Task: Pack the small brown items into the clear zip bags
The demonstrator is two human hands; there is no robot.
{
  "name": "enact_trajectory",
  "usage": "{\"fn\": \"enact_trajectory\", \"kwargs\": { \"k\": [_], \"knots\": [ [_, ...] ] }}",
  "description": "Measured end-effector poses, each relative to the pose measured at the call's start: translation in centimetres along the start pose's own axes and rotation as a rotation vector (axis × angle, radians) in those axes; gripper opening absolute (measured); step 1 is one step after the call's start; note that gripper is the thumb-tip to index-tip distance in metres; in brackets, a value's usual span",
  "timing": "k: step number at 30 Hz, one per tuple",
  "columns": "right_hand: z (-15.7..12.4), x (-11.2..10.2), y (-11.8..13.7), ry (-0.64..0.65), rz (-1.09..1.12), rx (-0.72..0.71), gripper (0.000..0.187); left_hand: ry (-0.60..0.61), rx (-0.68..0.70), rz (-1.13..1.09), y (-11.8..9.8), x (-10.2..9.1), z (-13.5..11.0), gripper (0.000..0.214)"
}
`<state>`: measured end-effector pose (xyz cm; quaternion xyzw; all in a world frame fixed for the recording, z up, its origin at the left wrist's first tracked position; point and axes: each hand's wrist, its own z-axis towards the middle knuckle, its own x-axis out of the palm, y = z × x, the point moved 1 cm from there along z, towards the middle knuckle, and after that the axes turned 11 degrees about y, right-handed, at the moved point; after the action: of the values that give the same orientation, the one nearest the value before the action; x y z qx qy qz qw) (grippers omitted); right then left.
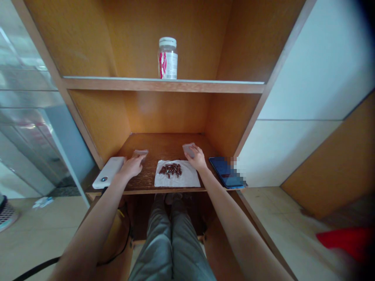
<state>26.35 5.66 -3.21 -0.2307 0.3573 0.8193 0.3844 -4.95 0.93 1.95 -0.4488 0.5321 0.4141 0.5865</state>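
Note:
On the brown wooden shelf, my left hand (133, 167) lies low with its fingers stretched out over a small clear plastic bag (141, 152). The fingertips seem to touch that bag's near edge. To the right, my right hand (198, 158) has its thumb and fingers at another small clear bag (188, 148) and appears to grip it; part of the bag is hidden by the fingers. Between the hands lies a white tissue (189, 177) with a pile of dark red-brown capsules (171, 169) on it.
A white power bank (110, 171) with a black cable (125, 238) sits at the shelf's left edge. At the right edge lies a dark phone (224, 171). A clear bottle (168, 58) with a white lid stands on the upper shelf (117, 84). Side panels enclose the compartment.

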Motion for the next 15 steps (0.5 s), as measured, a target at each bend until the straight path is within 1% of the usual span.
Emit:
{"fn": "enact_trajectory", "kwargs": {
  "k": [2, 4, 8, 9, 12, 14, 15],
  "knots": [
    [0.0, 0.0, 0.0, 0.005, -0.002, 0.005, 0.039, -0.065, 0.014, -0.063, 0.3, 0.1, 0.3, 0.038],
    [0.0, -0.1, 0.1, 0.014, -0.006, 0.016, 0.039, -0.162, 0.02, -0.156, 0.6, 0.2, 0.5, 0.029],
    [-0.1, -0.3, 0.3, 0.03, -0.008, 0.042, 0.038, -0.371, 0.042, -0.342, 0.6, -0.1, 0.5, 0.017],
    [-0.1, -0.3, 0.3, 0.035, -0.007, 0.047, 0.038, -0.439, 0.052, -0.401, 0.3, -0.4, 0.3, 0.017],
    [-0.1, -0.4, 0.4, 0.044, -0.004, 0.065, 0.038, -0.71, 0.059, -0.625, -1.1, -1.6, -0.7, 0.022],
    [0.0, -0.4, 0.4, 0.05, -0.007, 0.068, 0.039, -0.827, 0.056, -0.799, -2.4, -2.1, -1.3, 0.025],
    [0.0, -0.4, 0.4, 0.053, -0.009, 0.069, 0.039, -0.861, 0.049, -0.908, -3.1, -2.1, -1.5, 0.026]
  ]
}}
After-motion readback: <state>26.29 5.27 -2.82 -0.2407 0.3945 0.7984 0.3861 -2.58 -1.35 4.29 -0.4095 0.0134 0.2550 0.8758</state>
